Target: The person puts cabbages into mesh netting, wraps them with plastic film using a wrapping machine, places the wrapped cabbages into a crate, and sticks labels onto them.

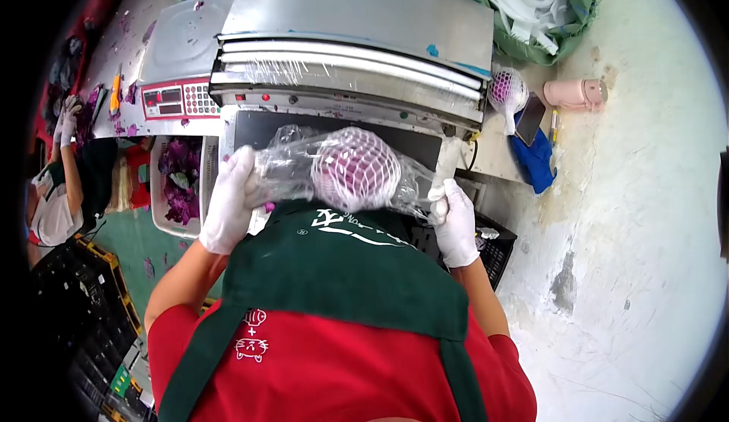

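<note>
A round purple item in a white foam net (355, 170) hangs in clear plastic film (285, 170), stretched between my two gloved hands in front of my apron. My left hand (230, 200) is closed on the bunched film at its left end. At the right end my right hand (453, 221) pinches the film's edge. Just beyond them stands a wrapping machine (349, 99) with white rollers and a film roll. Its dark plate (266, 127) lies partly behind the netted item.
A scale (178, 99) stands left of the machine, above a white crate (161, 213) of purple leaves. Another netted item (507, 90), a phone (530, 118), a blue cloth (534, 160) and a pink bottle (575, 94) are at right. A co-worker (57, 205) is at far left.
</note>
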Demonstrator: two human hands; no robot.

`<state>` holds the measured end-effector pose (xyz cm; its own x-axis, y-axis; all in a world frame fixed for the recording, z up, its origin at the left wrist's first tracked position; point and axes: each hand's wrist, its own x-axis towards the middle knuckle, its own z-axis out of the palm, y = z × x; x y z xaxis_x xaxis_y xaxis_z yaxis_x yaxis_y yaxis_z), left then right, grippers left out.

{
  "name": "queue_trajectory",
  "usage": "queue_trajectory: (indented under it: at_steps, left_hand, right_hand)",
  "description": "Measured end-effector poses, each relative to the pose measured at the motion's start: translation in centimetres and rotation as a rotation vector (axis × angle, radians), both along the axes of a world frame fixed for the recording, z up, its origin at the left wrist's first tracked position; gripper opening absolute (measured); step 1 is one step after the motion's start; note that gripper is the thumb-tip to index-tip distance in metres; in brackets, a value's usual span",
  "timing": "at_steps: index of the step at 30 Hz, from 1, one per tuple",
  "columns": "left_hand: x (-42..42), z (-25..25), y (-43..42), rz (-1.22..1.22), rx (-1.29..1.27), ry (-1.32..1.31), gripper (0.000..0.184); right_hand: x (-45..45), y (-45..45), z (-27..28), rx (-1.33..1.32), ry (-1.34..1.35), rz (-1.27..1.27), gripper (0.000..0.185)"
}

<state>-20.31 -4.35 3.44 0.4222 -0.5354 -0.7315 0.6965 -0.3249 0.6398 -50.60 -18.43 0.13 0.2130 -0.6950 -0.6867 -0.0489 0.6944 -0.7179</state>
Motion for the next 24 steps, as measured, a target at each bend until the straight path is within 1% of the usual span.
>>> queue_trajectory:
  at_steps: [1,2,3,4,5,6,7,8,9,10,11,12,13,14,15,16,17,18,19,20,21,22,24]
  left_hand:
    - [1.2,-3.0,3.0,-0.116,-0.001,0.128,0.02]
    - [0.2,-4.0,4.1,-0.163,0.104,0.095,0.021]
    - [-0.6,-4.9,4.9,-0.21,0.206,0.06,0.021]
    - [-1.5,-6.8,5.1,-0.309,0.268,0.009,0.022]
    - [-1.8,-11.0,6.1,-0.419,0.222,0.079,0.024]
    - [-2.4,-14.2,5.7,-0.43,0.169,0.194,0.025]
    - [-4.1,-14.8,4.0,-0.467,0.161,0.123,0.026]
    - [-5.4,-13.3,1.6,-0.653,0.204,0.042,0.026]
    - [-6.0,-12.8,0.5,-0.841,0.005,0.029,0.024]
    - [-7.2,-14.3,0.5,-0.818,-0.17,0.005,0.022]
    - [-6.9,-15.5,0.8,-0.797,-0.228,0.144,0.023]
    - [-6.6,-16.4,0.9,-0.776,-0.275,0.286,0.024]
    - [-7.1,-15.2,0.8,-0.993,-0.377,-0.301,0.025]
    - [-5.8,-18.6,1.2,-1.328,-0.722,-1.185,0.026]
    - [-5.5,-16.7,1.4,-1.265,-0.48,-1.06,0.025]
    - [-5.3,-14.6,1.5,-1.165,-0.253,-0.93,0.026]
    - [-5.0,-11.7,0.2,-1.065,-0.389,-1.067,0.021]
    - [-4.7,-8.8,-1.2,-0.952,-0.515,-1.225,0.016]
    - [-4.4,-6.0,-2.5,-0.828,-0.618,-1.387,0.012]
    - [-3.6,-4.9,-3.8,-0.744,-0.985,-1.47,0.014]
    - [-4.0,-4.1,-3.7,-0.749,-0.972,-1.297,0.019]
    - [-4.4,-3.2,-3.5,-0.736,-0.955,-1.126,0.027]
    - [-4.3,-0.5,-4.1,-1.151,-0.866,-0.315,0.048]
  right_hand:
    - [-1.4,0.2,-1.3,0.104,-0.03,-0.018,0.034]
    - [-1.9,0.8,-2.4,0.214,0.007,0.008,0.033]
    - [-3.1,1.9,-5.0,0.194,0.07,0.106,0.034]
    - [-2.8,2.8,-6.5,0.26,0.14,0.158,0.033]
    - [-1.8,3.6,-8.0,0.323,0.208,0.209,0.032]
    - [-1.3,4.4,-11.2,0.278,0.204,0.285,0.026]
    - [-0.3,5.1,-14.2,0.224,0.194,0.355,0.025]
    - [1.0,5.2,-15.6,-0.073,0.245,0.728,0.025]
    - [2.1,5.6,-16.3,-0.382,0.3,1.09,0.027]
    - [3.8,6.0,-14.4,0.092,-0.064,0.633,0.027]
    - [5.0,6.1,-12.3,0.529,-0.421,0.135,0.029]
    - [5.2,5.7,-10.2,0.195,-0.231,0.464,0.03]
    - [4.8,6.3,-10.1,0.171,-0.275,0.354,0.03]
    - [4.4,6.8,-10.0,0.143,-0.322,0.248,0.03]
    - [4.8,7.1,-6.9,0.343,-0.403,0.018,0.029]
    - [5.1,7.4,-4.8,0.13,-0.275,0.201,0.024]
    - [6.1,7.2,-3.6,0.157,-0.391,0.106,0.018]
    - [6.7,7.7,-3.9,-0.246,-0.458,0.319,0.015]
    - [7.9,8.0,-2.9,-0.145,-0.568,0.327,0.013]
    - [8.9,7.5,-0.5,-0.344,-0.548,0.529,0.012]
    - [10.7,9.5,-1.8,-0.302,-0.651,0.381,0.014]
    - [10.4,10.2,-1.1,-0.33,-0.62,0.371,0.019]
    - [9.8,11.6,0.2,-0.385,-0.555,0.351,0.027]
